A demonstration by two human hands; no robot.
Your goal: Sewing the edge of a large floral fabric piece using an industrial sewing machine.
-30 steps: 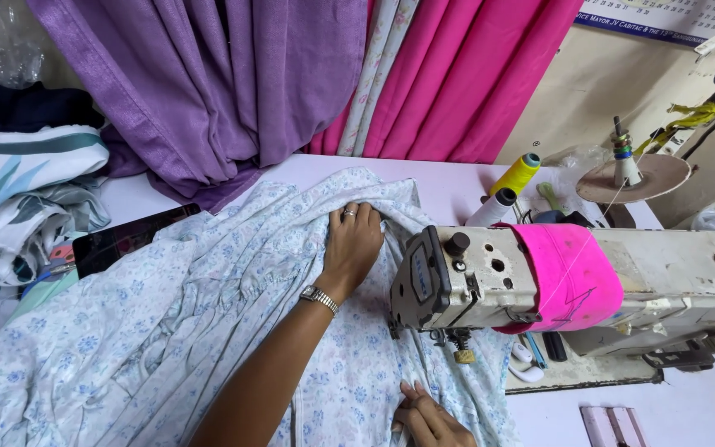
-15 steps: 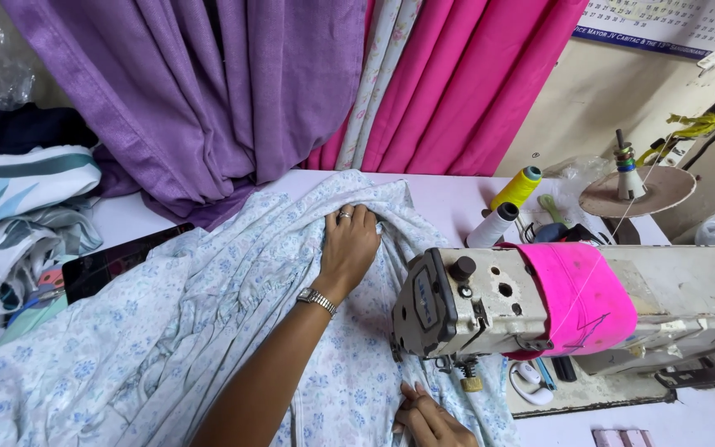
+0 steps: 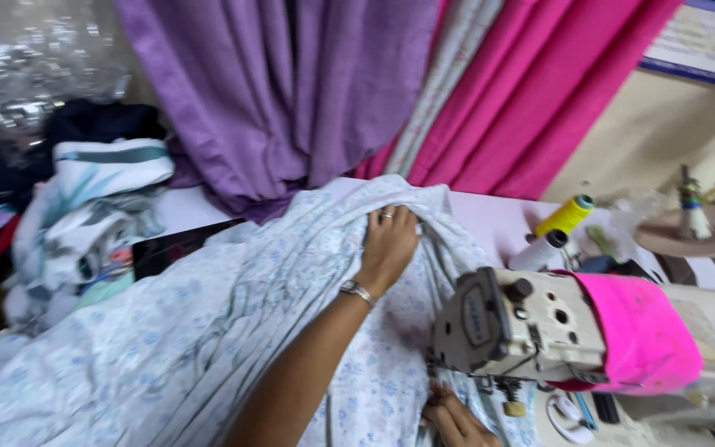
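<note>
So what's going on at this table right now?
A person is sewing. Their left hand lies flat on a pale blue floral fabric spread over the white table, behind the sewing machine. Their right hand holds the fabric near the needle, at the picture's lower edge. Yellow and white thread cones stand behind the machine.

The left hand (image 3: 388, 245) wears a slim silver-coloured ring on one finger, and a narrow metal-link bracelet (image 3: 357, 291) circles its wrist. The forearm behind it is bare, with no sleeve showing. The right hand (image 3: 455, 420) shows bare fingers, partly cut off by the frame edge.
</note>
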